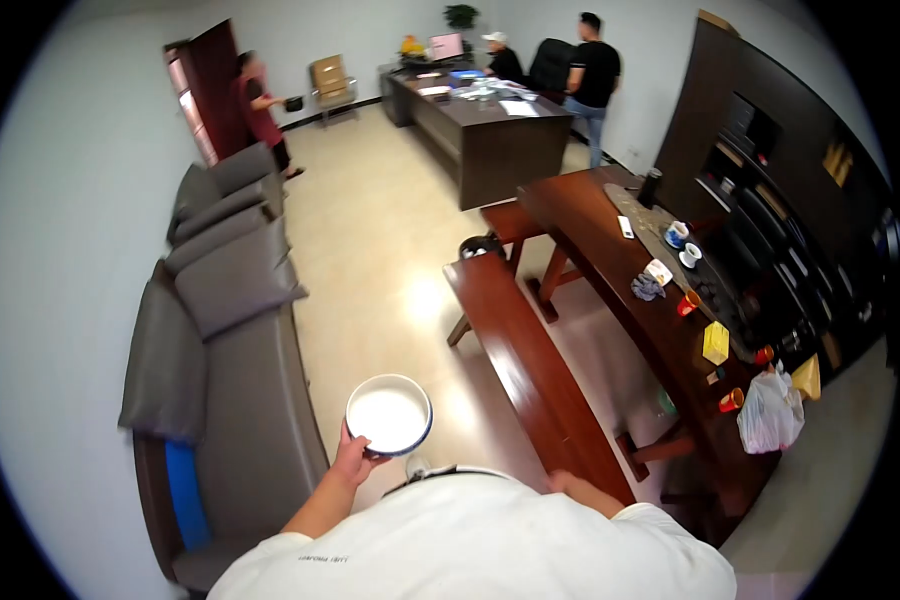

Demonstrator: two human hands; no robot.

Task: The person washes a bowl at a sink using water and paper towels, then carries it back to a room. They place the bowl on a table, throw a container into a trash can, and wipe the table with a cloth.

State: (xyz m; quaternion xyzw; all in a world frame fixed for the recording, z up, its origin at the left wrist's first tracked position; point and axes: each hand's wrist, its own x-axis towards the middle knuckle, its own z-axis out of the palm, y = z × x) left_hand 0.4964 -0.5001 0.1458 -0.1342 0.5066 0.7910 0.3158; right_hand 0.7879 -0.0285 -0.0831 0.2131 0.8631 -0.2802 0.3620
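Note:
A round white bowl [390, 412] with a dark blue outer side is held out in front of my body, over the floor. My left hand [354, 456] grips it at the near left edge, thumb over the rim and fingers beneath. Its inside looks plain white. On the other side, my right hand [568, 484] hangs low by my waist, near the long wooden bench [530, 365]. Its fingers are blurred and partly hidden, so their pose is unclear.
Grey sofas [250, 400] line the left wall. A wooden table [610, 260] at right bears cups, a yellow box [716, 342] and a plastic bag [771, 412]. A desk [510, 150] stands at the back with two people nearby; another person [260, 110] holds a dark pot by the door.

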